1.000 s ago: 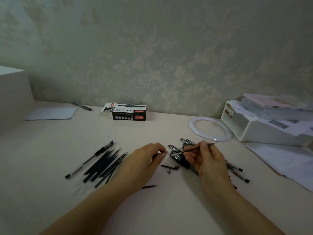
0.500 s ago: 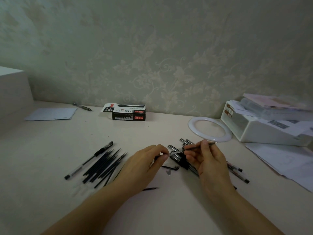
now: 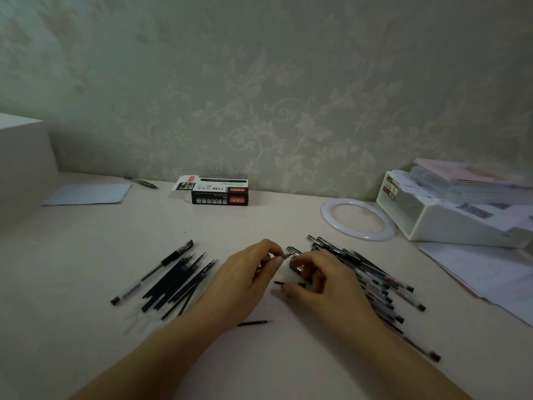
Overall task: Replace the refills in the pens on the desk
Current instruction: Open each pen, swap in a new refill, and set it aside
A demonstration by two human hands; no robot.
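My left hand point(image 3: 245, 281) pinches a small silver-tipped pen part point(image 3: 285, 256) between thumb and fingertips. My right hand point(image 3: 328, 281) hangs low over the desk, fingers curled down beside a short black piece point(image 3: 288, 283) and a dark pen cap point(image 3: 297, 266); whether it grips anything is hidden. A heap of clear pens point(image 3: 377, 281) lies just right of that hand. Several dark refills point(image 3: 178, 280) and one capped pen point(image 3: 153, 271) lie to the left. A single loose refill point(image 3: 255, 322) rests between my forearms.
A black refill box point(image 3: 219, 192) stands at the back by the wall. A white ring point(image 3: 357, 219), a white bin point(image 3: 444, 220) and loose papers point(image 3: 490, 272) fill the right side. A sheet point(image 3: 86, 194), a pen point(image 3: 141, 182) and a white block point(image 3: 23, 157) are at the left.
My right hand has dropped from holding a thin pen up at an angle down onto the desk by the pen heap. The left hand keeps its pinch and has hardly moved.
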